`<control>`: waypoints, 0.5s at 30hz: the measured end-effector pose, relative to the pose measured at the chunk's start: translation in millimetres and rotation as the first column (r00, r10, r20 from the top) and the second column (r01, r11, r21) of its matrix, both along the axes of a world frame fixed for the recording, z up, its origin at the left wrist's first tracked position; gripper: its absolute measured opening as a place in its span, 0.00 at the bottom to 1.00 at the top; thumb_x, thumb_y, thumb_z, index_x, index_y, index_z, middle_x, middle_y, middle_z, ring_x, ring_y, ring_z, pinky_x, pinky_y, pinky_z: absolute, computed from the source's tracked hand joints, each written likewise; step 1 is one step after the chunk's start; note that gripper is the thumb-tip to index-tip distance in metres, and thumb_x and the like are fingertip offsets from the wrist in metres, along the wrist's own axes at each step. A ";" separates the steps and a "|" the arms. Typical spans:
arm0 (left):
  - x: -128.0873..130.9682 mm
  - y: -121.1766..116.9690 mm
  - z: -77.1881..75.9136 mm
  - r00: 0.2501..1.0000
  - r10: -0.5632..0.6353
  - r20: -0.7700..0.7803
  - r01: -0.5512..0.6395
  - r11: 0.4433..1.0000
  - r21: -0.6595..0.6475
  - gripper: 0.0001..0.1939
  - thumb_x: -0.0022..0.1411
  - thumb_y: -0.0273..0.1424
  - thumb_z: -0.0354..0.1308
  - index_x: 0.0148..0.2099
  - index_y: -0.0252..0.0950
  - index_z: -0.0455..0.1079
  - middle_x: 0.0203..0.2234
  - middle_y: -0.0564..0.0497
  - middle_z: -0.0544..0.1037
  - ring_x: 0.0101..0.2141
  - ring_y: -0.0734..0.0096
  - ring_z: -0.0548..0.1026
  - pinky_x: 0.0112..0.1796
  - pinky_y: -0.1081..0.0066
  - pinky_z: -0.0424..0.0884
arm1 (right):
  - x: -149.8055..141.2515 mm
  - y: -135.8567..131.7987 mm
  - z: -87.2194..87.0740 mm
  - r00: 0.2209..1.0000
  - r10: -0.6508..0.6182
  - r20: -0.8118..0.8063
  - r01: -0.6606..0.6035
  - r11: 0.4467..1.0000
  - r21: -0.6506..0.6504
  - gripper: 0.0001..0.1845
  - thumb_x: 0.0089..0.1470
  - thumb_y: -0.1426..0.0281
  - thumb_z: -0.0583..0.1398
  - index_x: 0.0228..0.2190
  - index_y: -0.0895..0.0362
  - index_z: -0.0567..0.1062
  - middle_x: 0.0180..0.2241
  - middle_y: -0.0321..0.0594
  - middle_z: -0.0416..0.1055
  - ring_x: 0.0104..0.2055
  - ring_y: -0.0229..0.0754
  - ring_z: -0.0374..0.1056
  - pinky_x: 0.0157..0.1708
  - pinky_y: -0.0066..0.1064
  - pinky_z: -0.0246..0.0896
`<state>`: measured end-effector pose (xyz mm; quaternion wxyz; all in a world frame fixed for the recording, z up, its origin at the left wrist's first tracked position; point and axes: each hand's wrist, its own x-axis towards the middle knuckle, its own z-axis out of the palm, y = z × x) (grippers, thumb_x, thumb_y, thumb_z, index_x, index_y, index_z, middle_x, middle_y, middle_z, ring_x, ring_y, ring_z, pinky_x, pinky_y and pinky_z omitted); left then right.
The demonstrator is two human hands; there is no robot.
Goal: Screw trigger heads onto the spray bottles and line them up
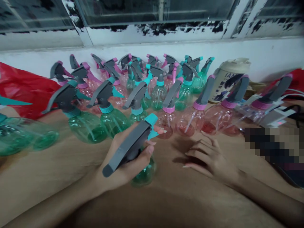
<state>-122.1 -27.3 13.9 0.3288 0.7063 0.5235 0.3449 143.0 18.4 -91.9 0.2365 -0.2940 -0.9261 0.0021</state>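
Green bottle [146, 173] looks light, slick, best held below its sprayer [133, 142], where left hand [128, 171] grips; right hand [210, 158], near it, empty.

At twelve o'clock, see a window [133, 11] above a white wall [142, 47]; at nine, a red plastic bag [27, 88]; at two, a lettered cream tumbler [220, 83]; at three, dark cables [297, 110]; at four, a partly pixelated dark object [282, 158].
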 end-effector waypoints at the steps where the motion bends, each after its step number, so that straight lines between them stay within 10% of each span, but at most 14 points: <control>1: 0.2 0.4 -0.7 1.000 -0.003 0.008 0.003 1.000 0.020 0.15 0.55 0.33 0.52 0.46 0.40 0.64 0.35 0.49 0.76 0.31 0.65 0.76 0.30 0.67 0.73 | -0.1 0.5 0.0 1.000 0.009 0.010 -0.009 1.000 0.001 0.10 0.52 0.59 0.59 0.34 0.51 0.74 0.33 0.38 0.73 0.38 0.44 0.68 0.48 0.47 0.52; 7: -2.1 0.1 -7.7 0.999 0.040 -0.019 -0.040 0.998 0.040 0.13 0.55 0.33 0.52 0.45 0.41 0.61 0.28 0.53 0.77 0.26 0.66 0.76 0.28 0.67 0.73 | -0.7 2.2 -1.9 0.997 0.073 -0.024 -0.075 0.993 -0.087 0.09 0.56 0.64 0.56 0.37 0.51 0.74 0.33 0.39 0.72 0.38 0.43 0.67 0.43 0.41 0.61; 15: -4.1 5.0 8.0 0.988 -0.150 -0.036 0.153 0.977 0.147 0.19 0.49 0.27 0.58 0.46 0.42 0.66 0.44 0.49 0.72 0.37 0.65 0.74 0.38 0.68 0.72 | 1.0 -0.7 -8.5 0.997 -0.027 -0.068 0.019 0.993 -0.112 0.17 0.54 0.61 0.57 0.44 0.56 0.70 0.41 0.46 0.71 0.45 0.47 0.67 0.42 0.40 0.66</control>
